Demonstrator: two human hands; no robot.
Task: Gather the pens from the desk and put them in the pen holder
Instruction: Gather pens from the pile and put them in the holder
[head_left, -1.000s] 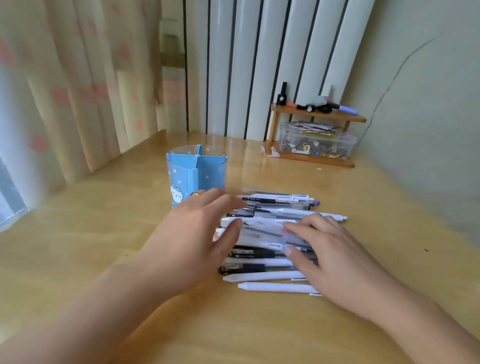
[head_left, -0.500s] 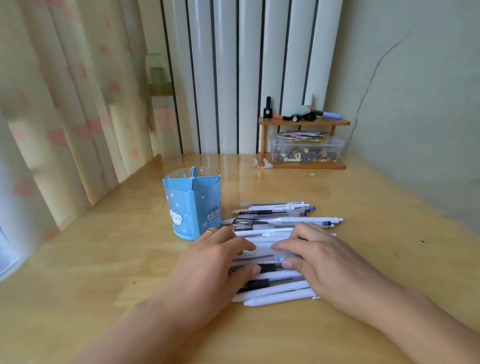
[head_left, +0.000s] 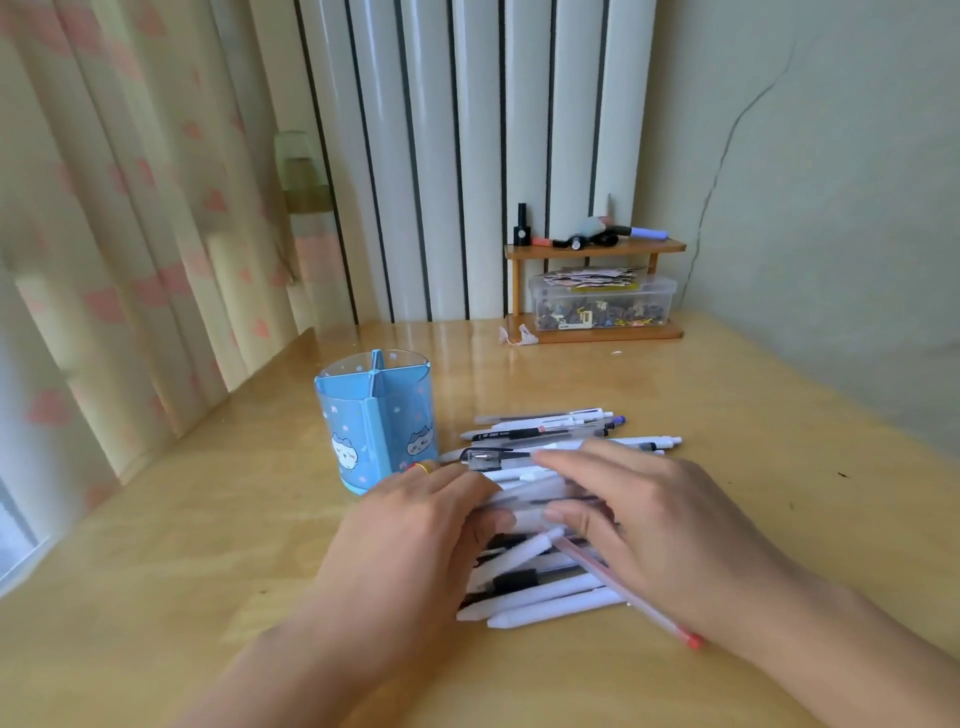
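The pen holder (head_left: 375, 423) is light blue, scattered with small pale specks and printed with white cartoon cat faces that have pink cheeks, and the pens (head_left: 540, 577) beside it are mostly white, some with black barrels or grips, one with a purple-blue tip and one clear with a red end cap. The table (head_left: 727, 405) is glossy honey-yellow wood with faint grain, and the left hand (head_left: 415, 525) wears a gold ring with a red spot. The curtain (head_left: 130, 208) is cream with faded pink hearts, the radiator (head_left: 467, 156) white with dark gaps, the wall (head_left: 831, 182) pale green, and the small shelf (head_left: 597, 249) orange-brown.
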